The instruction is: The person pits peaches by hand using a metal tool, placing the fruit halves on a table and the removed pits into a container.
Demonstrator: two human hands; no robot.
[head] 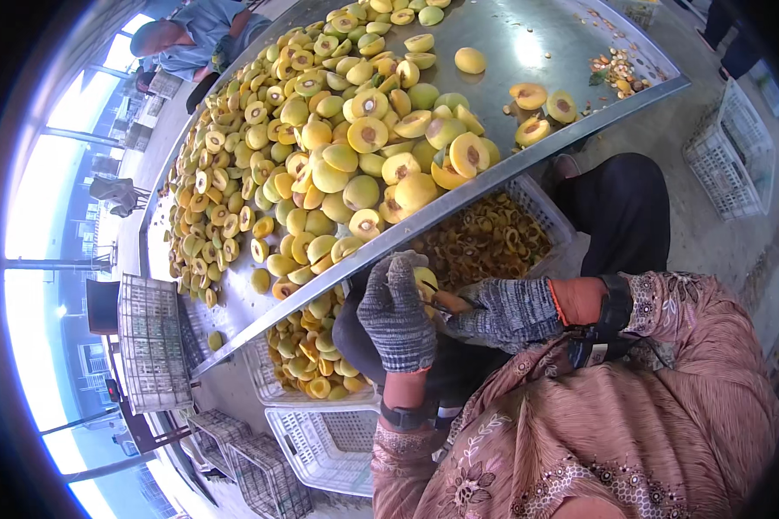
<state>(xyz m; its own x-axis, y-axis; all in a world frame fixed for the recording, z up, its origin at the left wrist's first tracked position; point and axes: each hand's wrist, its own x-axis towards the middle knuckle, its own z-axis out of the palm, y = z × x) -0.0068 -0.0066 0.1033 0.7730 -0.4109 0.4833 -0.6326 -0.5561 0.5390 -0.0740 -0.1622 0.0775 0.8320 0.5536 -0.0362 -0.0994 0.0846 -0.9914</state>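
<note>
My left hand (pixel 399 314), in a grey knitted glove, is raised in front of the table edge and grips a yellow stone-fruit piece (pixel 424 280). Its fingers hide part of the fruit. From the right, my right hand (pixel 509 313), gloved alike, holds a small dark pitting tool (pixel 436 305) with a thin curved end against the fruit. Fingers and glove cover most of the tool. Beyond both hands, a large heap of halved yellow-green stone fruit (pixel 324 165) lies on the metal table (pixel 513 39), many halves with the pit or brown hollow showing.
Below the table edge (pixel 428 214), a crate (pixel 552 211) contains brownish fruit scraps (pixel 493 240). Another crate (pixel 263 373) holds fruit halves. A white crate (pixel 318 454) stands nearer me. Pits (pixel 620 68) lie at the table's right corner. Another person (pixel 201 39) sits across the table.
</note>
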